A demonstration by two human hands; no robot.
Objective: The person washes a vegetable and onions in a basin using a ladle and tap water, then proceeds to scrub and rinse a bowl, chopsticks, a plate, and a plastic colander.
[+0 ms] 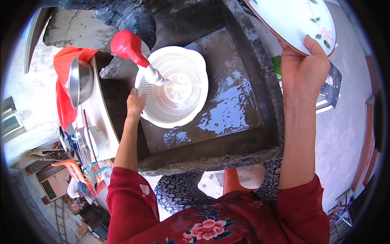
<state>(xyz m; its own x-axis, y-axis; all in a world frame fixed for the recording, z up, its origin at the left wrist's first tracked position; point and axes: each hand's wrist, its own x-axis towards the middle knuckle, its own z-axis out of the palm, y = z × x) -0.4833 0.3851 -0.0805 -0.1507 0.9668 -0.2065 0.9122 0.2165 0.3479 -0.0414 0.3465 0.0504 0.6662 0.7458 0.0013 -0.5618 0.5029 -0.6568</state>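
A white plastic colander [189, 106] sits tilted in the stone sink [243, 134], with its slotted inside facing me. My left hand [136, 103] grips its left rim. Above the colander hangs a tap [154, 76] with a red plastic part [127, 45] on top, and a thin stream of water runs from its mouth. Up at the right, beyond the sink wall, my right hand [304, 65] holds a white plate [300, 18] by its edge. The plate has a red-brown rim and painted pink flowers with green leaves; its upper part is cut off by the picture's edge.
Shallow water [227, 106] covers the sink floor. Left of the sink, a steel bowl [86, 82] rests on its side by a red plastic bag [64, 103] on a white-topped surface [108, 134]. The sink's rough edge [213, 163] runs before me; an orange stool [233, 180] shows below.
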